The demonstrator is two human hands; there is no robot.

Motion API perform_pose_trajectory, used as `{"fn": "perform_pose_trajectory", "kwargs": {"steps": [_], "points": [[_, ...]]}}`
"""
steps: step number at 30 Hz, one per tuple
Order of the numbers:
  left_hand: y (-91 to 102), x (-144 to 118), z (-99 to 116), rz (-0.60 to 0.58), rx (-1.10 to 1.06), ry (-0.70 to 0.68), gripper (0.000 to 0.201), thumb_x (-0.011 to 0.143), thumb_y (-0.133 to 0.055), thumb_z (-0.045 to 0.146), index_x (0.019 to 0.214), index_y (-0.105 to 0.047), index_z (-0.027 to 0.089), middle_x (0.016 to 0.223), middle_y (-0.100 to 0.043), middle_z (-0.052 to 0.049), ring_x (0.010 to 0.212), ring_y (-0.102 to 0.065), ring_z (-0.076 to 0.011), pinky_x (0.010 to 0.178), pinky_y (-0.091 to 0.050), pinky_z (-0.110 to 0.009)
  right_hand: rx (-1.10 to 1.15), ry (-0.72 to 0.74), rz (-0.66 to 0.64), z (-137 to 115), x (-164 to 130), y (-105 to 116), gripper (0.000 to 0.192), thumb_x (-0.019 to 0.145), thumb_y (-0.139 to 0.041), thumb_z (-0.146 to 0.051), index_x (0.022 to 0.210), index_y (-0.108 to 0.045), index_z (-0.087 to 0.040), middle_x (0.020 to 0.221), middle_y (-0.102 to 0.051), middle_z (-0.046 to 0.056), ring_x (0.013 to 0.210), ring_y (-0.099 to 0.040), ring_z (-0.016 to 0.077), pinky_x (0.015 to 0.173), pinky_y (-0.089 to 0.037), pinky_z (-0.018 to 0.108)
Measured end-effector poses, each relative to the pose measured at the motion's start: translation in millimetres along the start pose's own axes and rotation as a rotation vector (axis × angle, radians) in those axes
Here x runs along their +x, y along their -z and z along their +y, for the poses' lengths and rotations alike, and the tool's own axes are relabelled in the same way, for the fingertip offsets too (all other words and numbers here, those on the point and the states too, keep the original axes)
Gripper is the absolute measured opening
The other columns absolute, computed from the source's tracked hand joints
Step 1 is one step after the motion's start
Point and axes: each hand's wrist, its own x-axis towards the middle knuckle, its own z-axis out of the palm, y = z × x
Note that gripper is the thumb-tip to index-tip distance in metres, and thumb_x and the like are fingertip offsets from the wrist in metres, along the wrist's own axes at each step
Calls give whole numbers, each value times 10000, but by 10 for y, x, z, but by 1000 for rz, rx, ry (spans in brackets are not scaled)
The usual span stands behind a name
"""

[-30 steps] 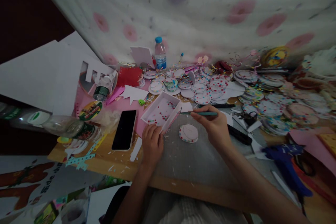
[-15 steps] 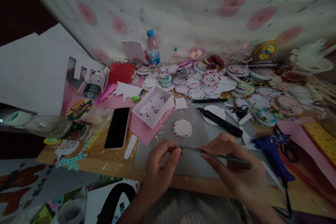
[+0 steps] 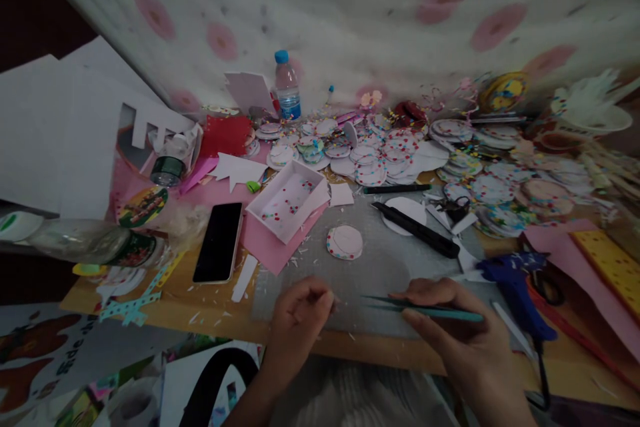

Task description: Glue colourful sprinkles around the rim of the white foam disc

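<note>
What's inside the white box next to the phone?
The white box holds scattered small coloured dots, mostly red, loose on its floor. Its near wall hides a strip of the floor. Neither the left hand nor the right hand is near it.

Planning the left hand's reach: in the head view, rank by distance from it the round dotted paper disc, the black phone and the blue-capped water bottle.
From the left hand:
1. Round dotted paper disc, just ahead on the grey mat.
2. Black phone, ahead-left on the wooden table.
3. Blue-capped water bottle, far back by the wall.
</note>
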Motion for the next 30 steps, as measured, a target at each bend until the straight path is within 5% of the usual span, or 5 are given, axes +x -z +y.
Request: {"fn": "perform_pose_trajectory", "kwargs": {"steps": [9, 19, 30], "points": [[-32, 6, 64, -55, 41, -24, 166, 835, -595, 244, 688, -598, 169, 674, -554, 6, 666, -520, -123, 639, -427, -225, -22, -128, 12, -29, 16, -45, 130, 704, -762, -291, 723, -644, -240, 710, -670, 21, 707, -668, 186, 620, -546, 265], [-36, 13, 131, -104, 86, -42, 181, 863, -594, 270, 709, -591, 176, 677, -551, 14, 670, -512, -121, 642, -400, -230, -82, -51, -10, -96, 78, -40, 130, 710, -757, -305, 692, -642, -248, 659, -658, 10, 643, -636, 177, 571, -513, 264], [-40, 31, 170, -148, 131, -108, 139, 849, -597, 221, 732, -645, 163, 691, -579, -6, 686, -543, -132, 644, -412, -236, 50, -139, -66, 6, 68, -26, 128, 704, -761, -288, 690, -642, -246, 672, -653, 15, 639, -642, 174, 553, -507, 259]]}}
